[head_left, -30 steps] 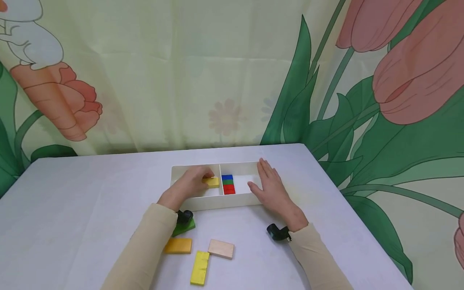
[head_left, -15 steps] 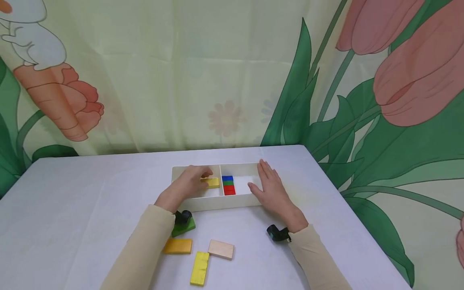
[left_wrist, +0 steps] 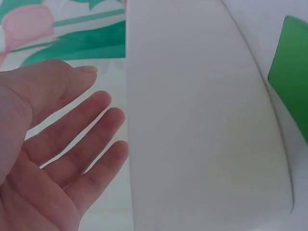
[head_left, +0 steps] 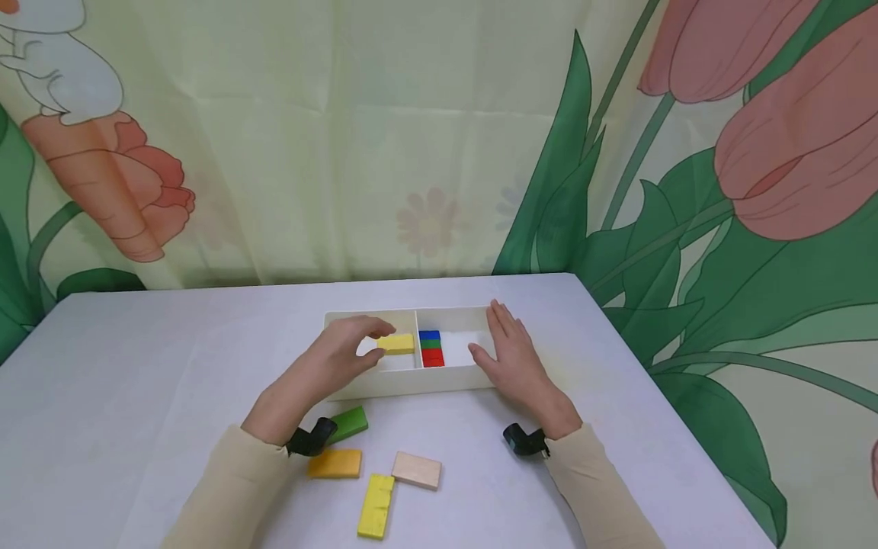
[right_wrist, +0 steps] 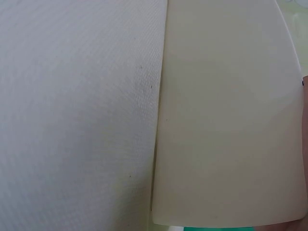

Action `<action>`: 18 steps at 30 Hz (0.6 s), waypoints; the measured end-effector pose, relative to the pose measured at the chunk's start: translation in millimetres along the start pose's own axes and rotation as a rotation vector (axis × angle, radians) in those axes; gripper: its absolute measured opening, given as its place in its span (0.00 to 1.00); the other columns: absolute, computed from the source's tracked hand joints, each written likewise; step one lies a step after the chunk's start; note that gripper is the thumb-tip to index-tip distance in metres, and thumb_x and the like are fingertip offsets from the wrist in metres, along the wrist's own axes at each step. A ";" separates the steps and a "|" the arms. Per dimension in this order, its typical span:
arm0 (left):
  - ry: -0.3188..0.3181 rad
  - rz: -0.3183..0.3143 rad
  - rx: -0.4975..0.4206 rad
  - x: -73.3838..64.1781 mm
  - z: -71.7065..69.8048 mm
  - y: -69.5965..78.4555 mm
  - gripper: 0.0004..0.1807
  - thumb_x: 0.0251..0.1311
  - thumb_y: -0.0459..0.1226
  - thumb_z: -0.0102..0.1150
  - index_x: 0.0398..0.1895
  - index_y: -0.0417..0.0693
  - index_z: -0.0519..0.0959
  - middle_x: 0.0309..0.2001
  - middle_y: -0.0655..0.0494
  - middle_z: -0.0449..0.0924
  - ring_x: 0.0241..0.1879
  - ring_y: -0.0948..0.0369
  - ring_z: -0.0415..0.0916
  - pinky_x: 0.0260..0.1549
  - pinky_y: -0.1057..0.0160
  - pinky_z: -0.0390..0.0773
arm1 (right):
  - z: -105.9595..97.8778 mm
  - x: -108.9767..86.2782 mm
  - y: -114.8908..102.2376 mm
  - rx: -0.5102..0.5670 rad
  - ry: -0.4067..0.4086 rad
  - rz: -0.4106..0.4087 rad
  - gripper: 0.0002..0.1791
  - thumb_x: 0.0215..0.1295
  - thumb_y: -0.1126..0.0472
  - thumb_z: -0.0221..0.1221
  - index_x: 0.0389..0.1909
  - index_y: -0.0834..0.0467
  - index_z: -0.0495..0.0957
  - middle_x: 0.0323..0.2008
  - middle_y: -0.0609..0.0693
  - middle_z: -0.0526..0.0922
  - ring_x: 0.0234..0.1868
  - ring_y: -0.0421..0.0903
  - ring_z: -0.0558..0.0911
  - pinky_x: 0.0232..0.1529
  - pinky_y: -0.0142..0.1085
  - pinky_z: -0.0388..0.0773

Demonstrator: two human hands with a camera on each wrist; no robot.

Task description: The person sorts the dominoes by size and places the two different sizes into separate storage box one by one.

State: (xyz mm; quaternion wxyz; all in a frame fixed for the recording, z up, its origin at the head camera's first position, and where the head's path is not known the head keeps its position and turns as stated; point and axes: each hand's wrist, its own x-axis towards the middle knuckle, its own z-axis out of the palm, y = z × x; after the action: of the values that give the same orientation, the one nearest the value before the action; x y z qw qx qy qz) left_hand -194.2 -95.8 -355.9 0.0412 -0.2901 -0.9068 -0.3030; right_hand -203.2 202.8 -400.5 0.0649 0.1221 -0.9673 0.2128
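A white two-compartment box [head_left: 411, 383] stands on the table. In its left compartment, against the divider, lies a yellow block [head_left: 396, 344]. Over that compartment is my left hand [head_left: 336, 354], its thumb and fingers spread apart with nothing between them; the left wrist view shows the same loose fingers beside the box's white wall [left_wrist: 192, 120]. My right hand [head_left: 514, 362] rests its straight fingers on the box's right end. Stacked blue [head_left: 430, 335], green [head_left: 430, 344] and red [head_left: 432, 357] blocks sit in the right compartment by the divider. Only a sliver of my right hand shows in the right wrist view.
In front of the box lie a green block [head_left: 350, 423], an orange block [head_left: 334, 463], a yellow block [head_left: 376, 506] and a pale wooden block [head_left: 418, 470] on the white table [head_left: 137, 412]. A printed curtain [head_left: 295, 152] hangs behind the table.
My left hand has let go of the yellow block in the left compartment and drawn back to the left, its fingers opening. My right hand has stayed in place at the box's end.
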 end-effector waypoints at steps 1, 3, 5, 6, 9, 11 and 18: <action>0.018 0.003 -0.004 -3.6 -0.8 2.5 0.17 0.59 0.29 0.65 0.52 0.40 0.81 0.50 0.49 0.85 0.51 0.51 0.81 0.52 0.52 0.82 | -0.4 0.3 0.9 0.002 0.002 -0.004 0.44 0.72 0.45 0.51 0.77 0.67 0.48 0.80 0.58 0.46 0.80 0.57 0.47 0.78 0.56 0.44; 0.040 0.004 -0.007 -9.0 0.1 6.8 0.17 0.59 0.30 0.66 0.53 0.41 0.81 0.50 0.50 0.85 0.51 0.52 0.82 0.52 0.52 0.82 | -1.2 0.5 2.7 0.008 0.002 -0.004 0.44 0.72 0.45 0.51 0.77 0.67 0.48 0.80 0.59 0.46 0.80 0.57 0.46 0.78 0.56 0.44; 0.054 0.011 -0.027 -16.1 0.1 9.2 0.17 0.59 0.30 0.66 0.53 0.41 0.82 0.50 0.51 0.86 0.52 0.53 0.82 0.51 0.53 0.82 | -1.5 0.5 1.9 0.006 -0.001 0.001 0.44 0.71 0.45 0.51 0.77 0.67 0.48 0.80 0.59 0.46 0.80 0.57 0.46 0.78 0.56 0.44; 0.056 0.017 -0.034 -19.0 0.1 10.5 0.17 0.59 0.30 0.66 0.53 0.42 0.82 0.50 0.51 0.86 0.52 0.53 0.82 0.51 0.53 0.82 | -1.9 0.4 1.4 0.007 -0.004 0.005 0.44 0.72 0.45 0.51 0.77 0.67 0.48 0.80 0.58 0.46 0.80 0.57 0.46 0.78 0.56 0.44; 0.052 0.028 -0.054 -28.2 -0.6 14.6 0.16 0.59 0.30 0.66 0.52 0.44 0.82 0.50 0.53 0.86 0.54 0.54 0.81 0.52 0.53 0.82 | -2.1 0.5 0.8 0.007 -0.005 0.008 0.44 0.71 0.45 0.51 0.77 0.66 0.48 0.80 0.58 0.46 0.80 0.57 0.46 0.78 0.56 0.44; 0.049 0.045 -0.057 -33.6 -1.6 18.1 0.16 0.59 0.30 0.66 0.51 0.45 0.82 0.51 0.54 0.86 0.54 0.54 0.81 0.53 0.53 0.82 | -2.0 1.0 0.6 0.006 -0.007 0.003 0.44 0.72 0.45 0.50 0.77 0.66 0.47 0.80 0.58 0.46 0.80 0.57 0.46 0.78 0.56 0.44; 0.066 0.192 -0.105 -44.6 -3.1 28.4 0.16 0.60 0.29 0.66 0.50 0.48 0.82 0.48 0.58 0.86 0.48 0.60 0.83 0.47 0.60 0.84 | -3.2 2.7 -2.3 -0.002 -0.007 -0.002 0.44 0.72 0.45 0.51 0.77 0.67 0.48 0.80 0.59 0.46 0.80 0.57 0.47 0.78 0.56 0.44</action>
State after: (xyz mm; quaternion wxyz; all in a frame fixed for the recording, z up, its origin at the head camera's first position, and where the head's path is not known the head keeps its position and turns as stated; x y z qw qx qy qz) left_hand -141.9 -101.5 -349.6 0.0847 -0.3671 -0.8560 -0.3540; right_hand -204.9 201.6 -396.3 0.0619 0.1237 -0.9676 0.2114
